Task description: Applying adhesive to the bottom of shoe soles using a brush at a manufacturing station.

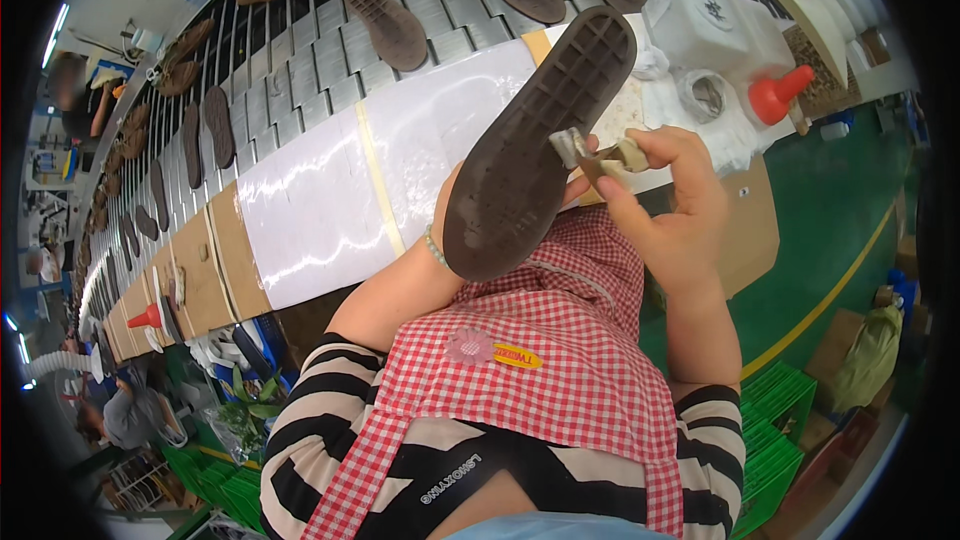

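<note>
Currently the brown shoe outsole (535,145) slants from near-left to far-right, held from behind by my left hand (447,204), its fingers mostly hidden. Just right of the outsole's waist, my right hand (682,196) pinches what looks like a small pale-tipped brush (600,162), its tip overlapping that edge; whether it touches, I can't tell.

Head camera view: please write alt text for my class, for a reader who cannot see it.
A person's left hand holds a dark brown shoe sole, while the right hand holds a small pale-tipped tool at its edge. The person wears a checked apron; beyond lies a slatted metal conveyor carrying more soles.
</note>
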The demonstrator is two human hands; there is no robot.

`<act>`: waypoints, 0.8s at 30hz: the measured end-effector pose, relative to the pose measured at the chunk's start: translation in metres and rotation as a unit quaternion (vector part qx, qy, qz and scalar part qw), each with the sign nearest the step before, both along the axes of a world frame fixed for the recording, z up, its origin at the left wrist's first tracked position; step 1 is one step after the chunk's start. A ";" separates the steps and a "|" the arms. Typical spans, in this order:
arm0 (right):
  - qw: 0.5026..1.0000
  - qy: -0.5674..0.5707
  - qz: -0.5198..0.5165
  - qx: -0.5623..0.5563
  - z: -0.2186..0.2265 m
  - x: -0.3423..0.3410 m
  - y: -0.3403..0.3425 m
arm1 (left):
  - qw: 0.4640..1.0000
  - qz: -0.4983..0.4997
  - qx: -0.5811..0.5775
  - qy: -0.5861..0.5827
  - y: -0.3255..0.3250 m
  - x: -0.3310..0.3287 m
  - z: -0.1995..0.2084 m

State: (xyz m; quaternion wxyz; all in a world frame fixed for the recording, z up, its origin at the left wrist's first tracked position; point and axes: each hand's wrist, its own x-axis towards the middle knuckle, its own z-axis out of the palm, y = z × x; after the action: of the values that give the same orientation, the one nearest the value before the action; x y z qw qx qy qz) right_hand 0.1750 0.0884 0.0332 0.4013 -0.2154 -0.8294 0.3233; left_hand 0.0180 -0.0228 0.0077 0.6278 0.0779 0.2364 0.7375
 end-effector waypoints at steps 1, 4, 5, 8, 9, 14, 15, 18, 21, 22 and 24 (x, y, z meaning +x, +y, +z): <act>1.000 0.001 -0.002 0.000 -0.001 -0.001 0.001 | 1.000 -0.005 0.006 -0.030 -0.001 -0.001 0.000; 0.998 -0.027 -0.031 0.056 -0.001 -0.003 0.008 | 0.992 -0.019 0.023 -0.119 -0.004 -0.004 -0.001; 0.997 -0.026 -0.062 0.049 0.002 -0.003 0.009 | 0.988 -0.023 0.029 -0.148 -0.005 -0.006 -0.001; 0.994 -0.009 -0.104 0.028 0.012 0.000 0.008 | 0.980 -0.019 0.054 -0.189 -0.013 -0.022 -0.020; 0.993 0.002 -0.119 0.013 0.016 0.002 0.006 | 0.976 -0.015 0.070 -0.207 -0.017 -0.029 -0.032; 0.996 0.029 -0.078 0.011 0.010 0.010 0.008 | 0.968 0.016 0.122 -0.219 -0.018 -0.052 -0.042; 0.997 0.037 -0.072 0.008 0.008 0.010 0.008 | 0.973 0.066 0.094 -0.201 -0.019 -0.054 -0.041; 0.998 0.017 -0.057 0.011 0.003 0.008 0.010 | 0.969 0.103 0.110 -0.197 -0.020 -0.066 -0.040; 0.999 0.012 -0.039 0.007 -0.002 0.005 0.011 | 0.962 0.132 0.145 -0.188 -0.024 -0.079 -0.042; 0.999 0.017 -0.033 0.008 -0.002 0.004 0.011 | 0.960 0.144 0.159 -0.179 -0.026 -0.084 -0.043; 0.999 0.008 -0.031 0.004 -0.001 0.002 0.011 | 0.955 0.152 0.175 -0.183 -0.028 -0.093 -0.042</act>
State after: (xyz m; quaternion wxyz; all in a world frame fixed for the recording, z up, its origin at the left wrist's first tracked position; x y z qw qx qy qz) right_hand 0.1768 0.0989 0.0319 0.4183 -0.2365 -0.8207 0.3090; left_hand -0.0749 -0.0512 -0.0339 0.5169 0.0133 -0.0067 0.8559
